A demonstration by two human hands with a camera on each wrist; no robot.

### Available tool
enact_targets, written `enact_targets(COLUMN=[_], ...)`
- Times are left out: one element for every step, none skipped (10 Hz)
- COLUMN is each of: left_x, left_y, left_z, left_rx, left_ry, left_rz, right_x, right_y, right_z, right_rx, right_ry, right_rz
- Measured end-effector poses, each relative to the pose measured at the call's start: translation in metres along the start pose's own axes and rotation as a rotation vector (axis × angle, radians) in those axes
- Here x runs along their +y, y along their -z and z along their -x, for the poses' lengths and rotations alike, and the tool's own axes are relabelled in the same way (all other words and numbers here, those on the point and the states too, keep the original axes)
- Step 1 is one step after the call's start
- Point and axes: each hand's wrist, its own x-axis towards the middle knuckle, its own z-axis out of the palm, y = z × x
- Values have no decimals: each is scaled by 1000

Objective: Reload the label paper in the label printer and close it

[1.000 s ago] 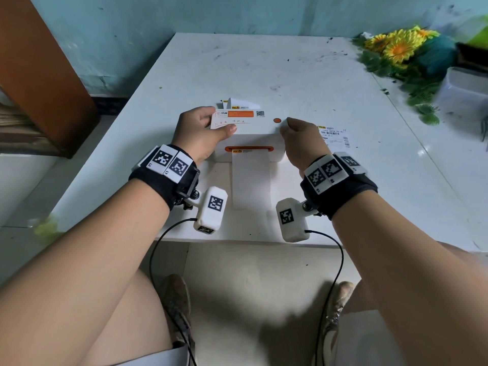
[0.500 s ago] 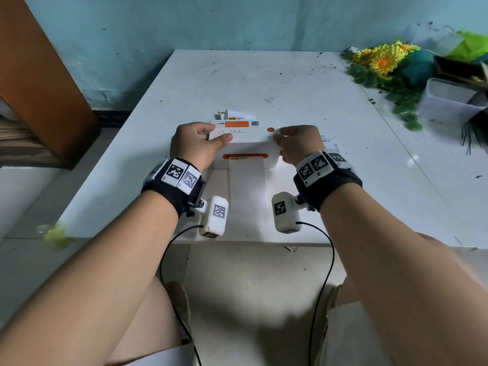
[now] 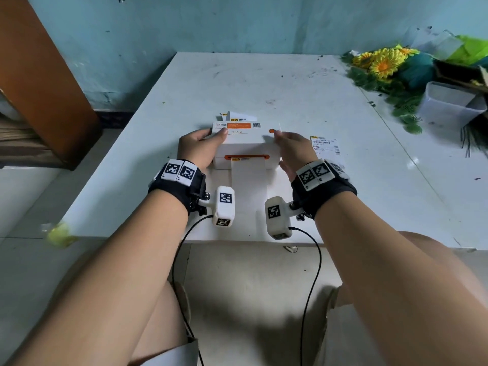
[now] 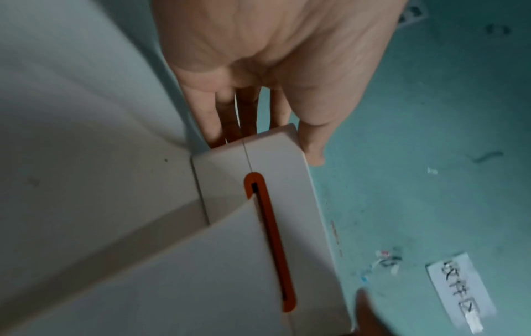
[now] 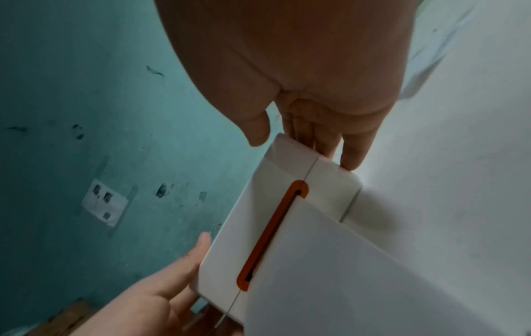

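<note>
Printer (image 3: 245, 149) near the tabletop's (image 3: 264, 85) front edge, long axis along it, paper (image 3: 248, 180) trailing from the slot (image 4: 271, 238). Left hand (image 3: 196, 150) clasps its left end, thumb on the lid (image 3: 245, 136); right hand (image 3: 293, 150) lays straight fingers against the right end (both equally near). Only the wrist views show the seam (image 5: 311, 168), a hairline.

The label printer (image 3: 245, 146) is a small white box standing upright on the white table (image 3: 264, 83), its front turned toward the person. Its lid is down, leaving only a thin seam across the front. An orange-rimmed slot (image 3: 247, 156) runs along the front, and a round orange button (image 3: 271, 131) sits on the top right. A strip of white label paper (image 3: 248, 186) comes out of the slot and lies flat on the table.
</note>
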Motion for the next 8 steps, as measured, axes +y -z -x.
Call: enact_targets(left_x=[-4,-4,-3,4,21,39,53,55], left_y=[-3,-1,-2,-3,-6,-9,-12,-16], left_z=[-4,-7,-9,-5,0,1,8,17], left_rx=[7,13,10,18,34,89,70,24], left_ry=[1,-18,3,18,-11,-90,-171,-216], left_rz=[0,-34,-51,-87,-230,-701,-1019,-1155], right_x=[-2,-3,-2,-7,-15,-31,-52,-74], right_y=[9,11,7,2,3,2,6,20], right_z=[-1,-3,0,6,9,17,20,30], right_rx=[-38,-44,-13,-2,26,13,-96,-147], right_ry=[-65,-53,28,39,43,22,34,51], right_rz=[-56,16,128,186,292,521,604,660])
